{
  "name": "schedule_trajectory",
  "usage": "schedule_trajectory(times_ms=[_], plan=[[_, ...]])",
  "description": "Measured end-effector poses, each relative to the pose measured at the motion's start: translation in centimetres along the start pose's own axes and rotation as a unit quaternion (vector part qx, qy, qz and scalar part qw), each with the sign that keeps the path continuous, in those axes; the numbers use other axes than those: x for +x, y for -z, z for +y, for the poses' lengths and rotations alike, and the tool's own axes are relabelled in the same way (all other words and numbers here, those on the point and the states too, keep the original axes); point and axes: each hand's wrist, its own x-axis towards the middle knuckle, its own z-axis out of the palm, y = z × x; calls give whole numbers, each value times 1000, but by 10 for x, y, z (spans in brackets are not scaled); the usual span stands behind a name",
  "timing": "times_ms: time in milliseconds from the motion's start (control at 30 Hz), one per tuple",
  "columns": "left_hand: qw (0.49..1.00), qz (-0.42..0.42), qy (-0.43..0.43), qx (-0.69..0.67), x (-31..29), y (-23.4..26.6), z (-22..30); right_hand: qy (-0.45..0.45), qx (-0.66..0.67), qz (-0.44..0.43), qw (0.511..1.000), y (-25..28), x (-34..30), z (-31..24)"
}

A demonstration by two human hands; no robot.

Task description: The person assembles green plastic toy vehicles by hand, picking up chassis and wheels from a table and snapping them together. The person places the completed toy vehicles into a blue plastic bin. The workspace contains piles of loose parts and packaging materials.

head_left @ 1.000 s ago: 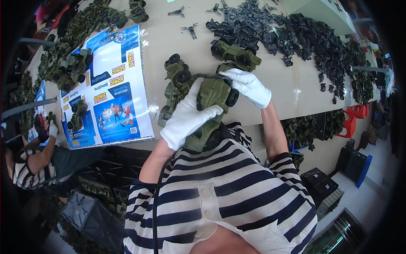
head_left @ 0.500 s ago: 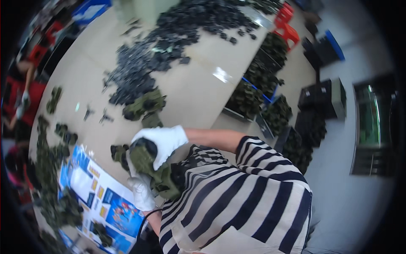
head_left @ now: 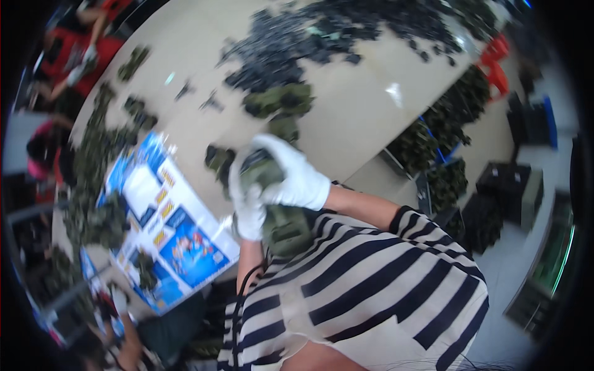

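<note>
Close to my striped shirt, I hold an olive-green moulded piece with a dark upper end in both white-gloved hands. My right hand wraps round its top and right side, fingers curled. On its left side my left hand is closed against it, the thumb side pressed near the right hand's fingers. The exact kind of piece is too blurred to tell. Another green and black piece lies on the table just left of my hands. Beyond them are further green pieces.
A large heap of dark grey parts covers the table's far side. Green pieces line the left edge beside a blue and white printed sheet. Filled crates and red stools stand right. Other people's gloved hands work at left.
The view has swung, so the table's things sit further right and higher. My left hand has moved up the green piece, closer to the right hand. Both hands still hold it.
</note>
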Motion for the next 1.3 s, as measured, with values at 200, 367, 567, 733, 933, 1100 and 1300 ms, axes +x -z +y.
schedule_trajectory(times_ms=[200, 367, 567, 733, 933, 1100, 1300], plan=[[955, 68, -182, 226, 3, 9, 8, 24, 47, 88, 995, -32, 5, 5], [943, 138, -182, 243, -4, 24, 13, 15, 53, 26, 998, -50, 17, 10], [940, 254, -86, 211, -7, 103, 12, 42, -88, -20, 995, -114, 49, 6], [922, 383, -24, 55, -8, 208, -33, -16, -69, -72, 995, -98, 66, 23], [939, 290, 16, 183, 80, 274, -77, -42, -151, 91, 983, -19, 83, 65], [778, 374, 91, 497, 244, 284, -25, -154, -71, 225, 960, 37, 78, 77], [780, 368, 57, 502, 285, 288, -57, -130, -257, 222, 931, 82, 67, 90]])
